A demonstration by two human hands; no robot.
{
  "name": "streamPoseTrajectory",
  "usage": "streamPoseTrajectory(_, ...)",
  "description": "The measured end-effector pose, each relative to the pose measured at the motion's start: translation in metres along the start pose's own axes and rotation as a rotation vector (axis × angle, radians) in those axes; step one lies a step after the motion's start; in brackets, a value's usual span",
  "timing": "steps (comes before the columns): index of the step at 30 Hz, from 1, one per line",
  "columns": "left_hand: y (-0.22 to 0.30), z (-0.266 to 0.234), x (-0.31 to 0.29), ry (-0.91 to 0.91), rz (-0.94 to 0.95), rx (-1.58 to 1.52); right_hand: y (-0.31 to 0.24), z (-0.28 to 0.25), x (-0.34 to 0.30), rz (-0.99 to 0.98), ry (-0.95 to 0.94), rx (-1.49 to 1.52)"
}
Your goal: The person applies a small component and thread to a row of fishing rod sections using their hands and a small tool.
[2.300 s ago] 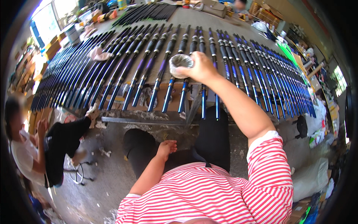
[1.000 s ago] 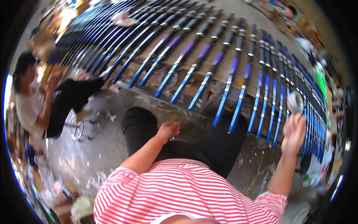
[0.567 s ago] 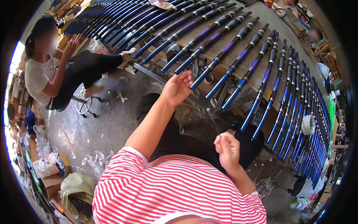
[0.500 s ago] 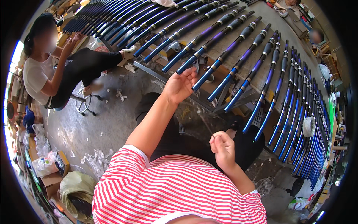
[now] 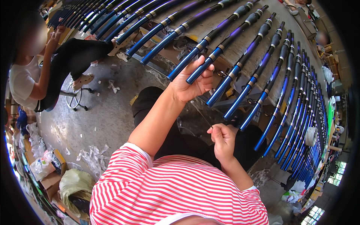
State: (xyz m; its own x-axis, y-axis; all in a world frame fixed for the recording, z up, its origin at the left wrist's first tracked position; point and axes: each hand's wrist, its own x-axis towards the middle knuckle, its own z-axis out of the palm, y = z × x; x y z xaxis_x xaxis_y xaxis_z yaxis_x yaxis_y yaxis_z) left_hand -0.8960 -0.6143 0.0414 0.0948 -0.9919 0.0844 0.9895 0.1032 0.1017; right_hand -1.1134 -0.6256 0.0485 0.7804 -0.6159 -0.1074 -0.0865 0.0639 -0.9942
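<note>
Fishing rods with glossy blue ends, purple-black shafts and dark grips lie side by side in a long fan. My left hand (image 5: 192, 83) is curled from below around the blue end of one fishing rod (image 5: 212, 57), fingers showing on both sides of it. Lower and to the right, my right hand (image 5: 224, 139) is closed in a pinch on a thin dark stick (image 5: 205, 119). That stick slants up toward my left hand; its far tip is hard to make out.
The rods rest across a table (image 5: 240, 39), their blue ends overhanging its near edge. At left a person (image 5: 28, 77) sits on a wheeled stool (image 5: 73, 99). Clear plastic wrapping (image 5: 93, 161) and a cardboard box (image 5: 52, 180) are on the floor. A white roll (image 5: 311, 136) sits among the right-hand rods.
My left hand has shifted slightly right and up, onto a rod's blue end. My right hand has risen slightly with the stick. The whole view has shifted a little.
</note>
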Motion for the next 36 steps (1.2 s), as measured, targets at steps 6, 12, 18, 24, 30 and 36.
streamPoseTrajectory(6,0.002,-0.010,-0.007,-0.226,-0.049,0.048,-0.006,0.007,0.011,-0.097,0.070,-0.107)
streamPoseTrajectory(12,0.003,-0.009,-0.006,-0.163,-0.075,0.038,-0.011,0.011,0.018,-0.093,0.047,-0.190)
streamPoseTrajectory(18,0.004,-0.006,-0.006,-0.071,-0.062,0.019,-0.015,0.014,0.021,-0.079,0.041,-0.190)
streamPoseTrajectory(24,0.006,-0.008,-0.005,-0.051,-0.059,-0.008,-0.011,0.013,0.019,-0.088,0.046,-0.193)
streamPoseTrajectory(30,0.007,-0.006,-0.005,-0.099,-0.068,-0.016,-0.013,0.012,0.018,-0.103,0.062,-0.196)
streamPoseTrajectory(36,0.008,-0.017,-0.001,-0.214,-0.063,-0.012,-0.012,0.012,0.018,-0.107,0.067,-0.192)
